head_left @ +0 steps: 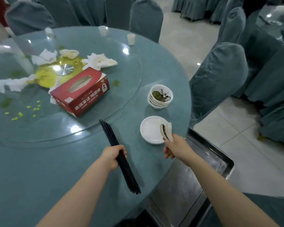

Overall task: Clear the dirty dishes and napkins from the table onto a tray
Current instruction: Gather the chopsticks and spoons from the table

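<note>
My left hand [112, 158] grips a bundle of several black chopsticks [121, 161] low over the round teal table [59, 169]. My right hand [175, 147] holds a few white spoons [166, 131] with green residue above the edge of a stack of white plates [150, 130]. Beyond the plates stands a stack of white bowls [160, 97] with green scraps in the top one. Crumpled white napkins [100, 60] lie around the middle of the glass turntable [121, 89]. A metal tray [195, 181] sits below the table's edge on my right.
A red tissue box [82, 91] lies on the turntable beside a yellow-green spill [46, 76] and scattered green bits. Three small white cups [131, 39] stand at the far rim. Chairs in teal covers [218, 76] ring the table.
</note>
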The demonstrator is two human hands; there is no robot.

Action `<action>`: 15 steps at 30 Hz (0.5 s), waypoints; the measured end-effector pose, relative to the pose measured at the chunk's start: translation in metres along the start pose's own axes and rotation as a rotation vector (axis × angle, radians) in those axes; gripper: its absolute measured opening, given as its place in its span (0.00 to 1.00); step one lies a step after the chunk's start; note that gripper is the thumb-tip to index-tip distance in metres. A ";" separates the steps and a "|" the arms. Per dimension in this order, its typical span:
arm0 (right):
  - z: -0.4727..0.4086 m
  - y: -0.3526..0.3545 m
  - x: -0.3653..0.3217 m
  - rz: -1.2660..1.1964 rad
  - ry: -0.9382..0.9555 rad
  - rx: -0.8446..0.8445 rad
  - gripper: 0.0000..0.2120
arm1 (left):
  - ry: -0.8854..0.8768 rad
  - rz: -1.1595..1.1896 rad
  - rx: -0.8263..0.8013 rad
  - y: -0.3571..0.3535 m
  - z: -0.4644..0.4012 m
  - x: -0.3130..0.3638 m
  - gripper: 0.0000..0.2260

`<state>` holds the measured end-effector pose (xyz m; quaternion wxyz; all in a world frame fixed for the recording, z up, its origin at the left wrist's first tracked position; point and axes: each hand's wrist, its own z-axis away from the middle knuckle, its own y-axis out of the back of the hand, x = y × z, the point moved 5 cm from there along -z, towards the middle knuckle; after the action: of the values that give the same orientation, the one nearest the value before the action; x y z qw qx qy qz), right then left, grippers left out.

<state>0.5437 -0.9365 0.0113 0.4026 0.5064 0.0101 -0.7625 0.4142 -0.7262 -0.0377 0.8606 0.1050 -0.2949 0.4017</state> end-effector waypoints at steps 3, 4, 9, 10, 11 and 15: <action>-0.014 0.008 0.002 0.078 0.044 0.028 0.04 | -0.067 -0.248 0.040 -0.017 -0.018 0.006 0.07; -0.016 0.010 0.003 0.086 0.040 0.030 0.04 | -0.098 -0.328 0.059 -0.022 -0.023 0.009 0.08; -0.027 0.017 0.011 0.075 0.010 0.044 0.04 | -0.256 -0.807 0.147 -0.042 -0.036 0.025 0.09; -0.029 0.018 0.013 0.077 0.007 0.047 0.04 | -0.284 -0.897 0.162 -0.046 -0.037 0.028 0.09; -0.030 0.019 0.014 0.078 0.003 0.048 0.04 | -0.305 -0.970 0.176 -0.049 -0.037 0.029 0.09; -0.034 0.022 0.017 0.073 0.002 0.062 0.03 | -0.357 -0.983 0.234 -0.057 -0.036 0.026 0.22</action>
<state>0.5807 -0.9471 -0.0101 0.4142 0.5195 -0.0313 -0.7467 0.4858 -0.7321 -0.0478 0.8662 0.3926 -0.3062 -0.0427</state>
